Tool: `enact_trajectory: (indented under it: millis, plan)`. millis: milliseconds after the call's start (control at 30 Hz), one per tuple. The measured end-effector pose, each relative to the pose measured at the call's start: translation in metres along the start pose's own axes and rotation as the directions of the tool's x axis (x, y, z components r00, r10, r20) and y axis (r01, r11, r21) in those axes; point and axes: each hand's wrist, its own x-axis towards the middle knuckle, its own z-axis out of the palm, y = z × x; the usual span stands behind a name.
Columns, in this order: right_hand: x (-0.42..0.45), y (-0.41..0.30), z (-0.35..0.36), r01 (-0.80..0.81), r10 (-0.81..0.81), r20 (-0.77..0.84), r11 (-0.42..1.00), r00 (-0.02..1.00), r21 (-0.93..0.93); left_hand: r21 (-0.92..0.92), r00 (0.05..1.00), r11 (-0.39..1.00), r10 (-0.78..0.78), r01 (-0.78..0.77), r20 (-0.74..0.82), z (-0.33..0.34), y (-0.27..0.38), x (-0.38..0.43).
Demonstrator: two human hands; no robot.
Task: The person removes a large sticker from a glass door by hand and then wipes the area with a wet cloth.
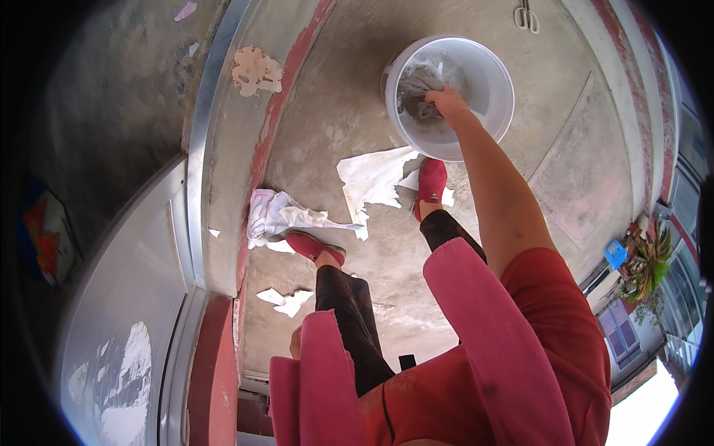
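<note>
A white plastic bucket (493, 120) stands on the concrete floor with greyish water inside. My right hand (448, 102) reaches down into it, its fingers closed on a soaked grey cloth (421, 92). Only a small part of my left hand (295, 343) shows at the lower left, mostly hidden behind the hanging pink towel (326, 379); its fingers cannot be seen. The towel's other end (491, 334) hangs beside my right arm.
Torn white paper (374, 175) lies between my feet and the bucket, with smaller scraps (287, 301) nearer. A crumpled plastic bag (265, 217) rests against the raised doorway edge (259, 150). White-handled scissors (526, 19) lie beyond the bucket. A door (134, 267) stands left.
</note>
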Motion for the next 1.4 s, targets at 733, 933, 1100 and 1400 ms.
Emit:
enact_trajectory:
  millis: [733, 933, 1100, 1400]
  plan:
    - [-0.241, -0.069, -0.077, 0.225, -0.238, -0.083, 0.668, 0.968, 0.709, -0.9, 0.753, 0.423, 0.557, 0.107, 0.351, 0.226, 0.599, -0.034]
    - [-0.211, -0.072, -0.065, 0.018, -0.327, 0.071, 0.263, 0.942, 0.964, -0.682, 0.779, 0.661, 0.589, -0.313, 0.213, 0.227, 0.596, -0.056]
    - [-0.219, -0.096, -0.055, 0.351, -0.227, -0.271, 0.495, 0.935, 0.795, -0.615, 0.889, 0.71, 0.456, -0.344, 0.029, 0.222, 0.601, -0.061]
    - [-0.247, -0.135, -0.036, 0.49, -0.249, -0.429, 0.558, 0.869, 0.67, -0.762, 0.871, 0.584, 0.488, -0.279, 0.055, 0.2, 0.604, -0.071]
